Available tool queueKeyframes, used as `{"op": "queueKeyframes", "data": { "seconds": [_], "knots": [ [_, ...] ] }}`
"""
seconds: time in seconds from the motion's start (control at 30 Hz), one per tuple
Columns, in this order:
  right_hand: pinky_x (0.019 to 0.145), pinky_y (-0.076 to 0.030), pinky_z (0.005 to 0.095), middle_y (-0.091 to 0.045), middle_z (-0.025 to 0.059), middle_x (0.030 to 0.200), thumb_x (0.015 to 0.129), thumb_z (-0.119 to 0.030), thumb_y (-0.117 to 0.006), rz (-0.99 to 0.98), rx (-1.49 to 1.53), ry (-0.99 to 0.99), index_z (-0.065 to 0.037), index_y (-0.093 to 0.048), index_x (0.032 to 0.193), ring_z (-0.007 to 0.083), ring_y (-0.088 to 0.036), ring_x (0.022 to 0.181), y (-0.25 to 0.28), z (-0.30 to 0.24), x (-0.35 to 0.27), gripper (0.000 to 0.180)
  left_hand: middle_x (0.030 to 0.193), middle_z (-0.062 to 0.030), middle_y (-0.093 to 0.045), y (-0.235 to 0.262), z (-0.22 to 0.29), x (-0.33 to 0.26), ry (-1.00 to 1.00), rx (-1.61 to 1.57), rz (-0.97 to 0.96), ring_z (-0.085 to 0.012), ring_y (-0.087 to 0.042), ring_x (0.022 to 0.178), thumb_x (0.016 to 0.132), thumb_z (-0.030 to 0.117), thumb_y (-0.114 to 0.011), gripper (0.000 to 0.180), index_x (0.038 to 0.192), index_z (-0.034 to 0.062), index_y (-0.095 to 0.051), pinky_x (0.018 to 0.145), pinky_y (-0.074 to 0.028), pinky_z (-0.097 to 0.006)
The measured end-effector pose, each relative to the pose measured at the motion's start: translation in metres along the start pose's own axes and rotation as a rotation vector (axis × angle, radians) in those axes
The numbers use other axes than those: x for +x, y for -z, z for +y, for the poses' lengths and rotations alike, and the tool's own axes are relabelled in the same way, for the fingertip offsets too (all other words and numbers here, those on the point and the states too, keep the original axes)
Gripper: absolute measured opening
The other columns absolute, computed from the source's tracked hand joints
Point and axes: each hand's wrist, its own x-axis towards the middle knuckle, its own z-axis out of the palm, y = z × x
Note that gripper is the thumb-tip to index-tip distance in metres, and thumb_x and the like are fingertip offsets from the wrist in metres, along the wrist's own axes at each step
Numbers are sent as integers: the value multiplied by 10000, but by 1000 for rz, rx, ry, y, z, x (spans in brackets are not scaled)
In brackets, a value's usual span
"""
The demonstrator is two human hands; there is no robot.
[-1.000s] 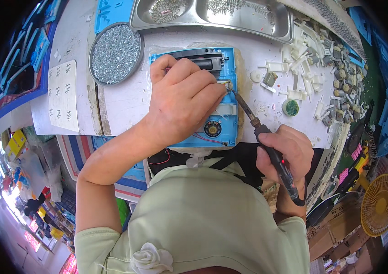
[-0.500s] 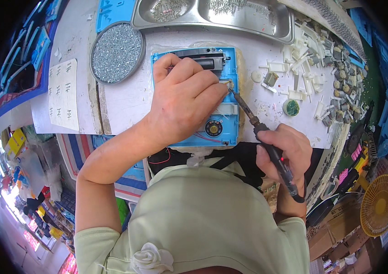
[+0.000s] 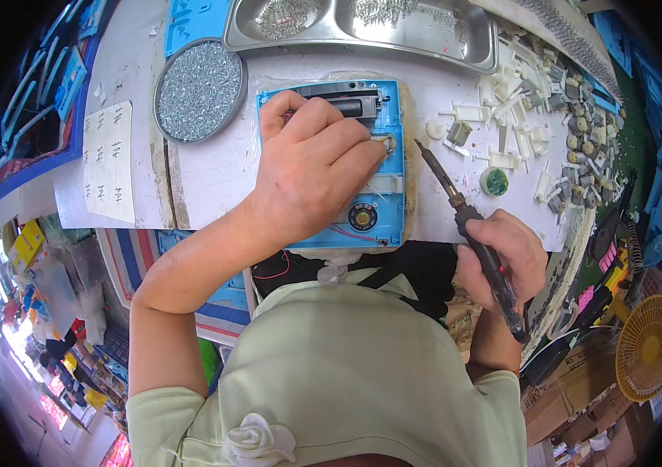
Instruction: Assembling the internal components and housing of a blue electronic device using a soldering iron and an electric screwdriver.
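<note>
A blue plastic casing (image 3: 395, 214) lies with its inside up on the work surface, holding a small round speaker (image 3: 363, 218) and a black part (image 3: 352, 107) near its top. My left hand (image 3: 311, 171) rests across the casing. Its fingers are bent and pressed together at a small pale part (image 3: 386, 143); what they pinch is hidden. My right hand (image 3: 514, 257) grips a soldering iron (image 3: 494, 272) by its black handle. The iron's tip points up and left, just right of the casing and apart from it. Thin red wires show below my left hand.
A round dish of small metal screws (image 3: 200, 92) stands left of the casing. Behind is a steel compartment tray (image 3: 362, 48). White plastic parts (image 3: 502, 117) and small motors (image 3: 580, 148) lie heaped at right, near a small round green-filled container (image 3: 494, 181). A handwritten paper (image 3: 109, 163) lies at left.
My right hand has drawn the soldering iron right, away from the casing, so its tip no longer reaches the small pale part. My left hand has barely moved.
</note>
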Motion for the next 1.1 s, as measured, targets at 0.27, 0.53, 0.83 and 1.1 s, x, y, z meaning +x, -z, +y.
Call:
{"op": "queueKeyframes", "data": {
  "seconds": [0.27, 0.53, 0.83, 1.1],
  "knots": [
    [465, -381, 321, -560, 47, 636, 742, 13, -766, 1, -11, 20, -2, -696, 1097, 204, -504, 492, -3, 3, 1, 362, 889, 44, -643, -1, 0, 0, 2, 5, -3, -169, -580, 827, 688, 144, -735, 213, 900, 136, -715, 845, -372, -405],
    [466, -385, 324, -556, 44, 635, 734, 17, -763, -18, -26, 16, -6, -695, 1105, 205, -511, 496, -1, 2, 2, 378, 893, 48, -645, 1, 1, 0, -4, 29, -12, -164, -589, 841, 696, 150, -722, 218, 914, 142, -723, 868, -367, -416],
    [477, -402, 319, -572, 56, 640, 736, 19, -765, 1, -54, 3, 0, -701, 1083, 209, -529, 505, 1, -4, 2, 353, 935, 18, -645, 18, 6, 4, 72, -14, -24, -189, -594, 807, 658, 100, -848, 341, 980, 157, -754, 846, -367, -400],
    [469, -387, 310, -578, 61, 640, 748, 18, -771, 30, -85, 8, 17, -703, 1073, 199, -518, 493, 3, -5, 5, 332, 932, -22, -609, 31, 8, -6, 2, -182, -263, -222, -591, 818, 695, 31, -798, 358, 1040, 120, -761, 776, -400, -386]
  ]
}}
